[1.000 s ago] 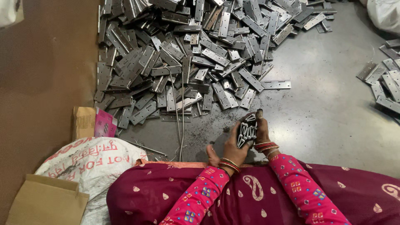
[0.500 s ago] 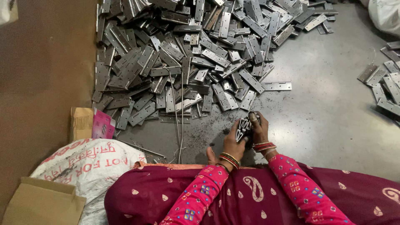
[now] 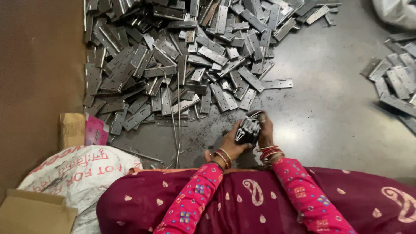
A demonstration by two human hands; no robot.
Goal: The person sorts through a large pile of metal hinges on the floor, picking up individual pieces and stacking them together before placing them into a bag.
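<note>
From above, looking down at the person's lap, both hands meet over the grey floor; the left hand and the right hand press in from each side on a small stack of metal hinges; the fingers curl round the stack and it stands up between the palms, just in front of the knees; red and gold bangles sit on both wrists; the sleeves are bright pink and the lap cloth is dark red; a big pile of loose hinges lies on the floor just past the hands; a smaller pile lies far to the right; a white sack and a brown box sit at the left.
</note>
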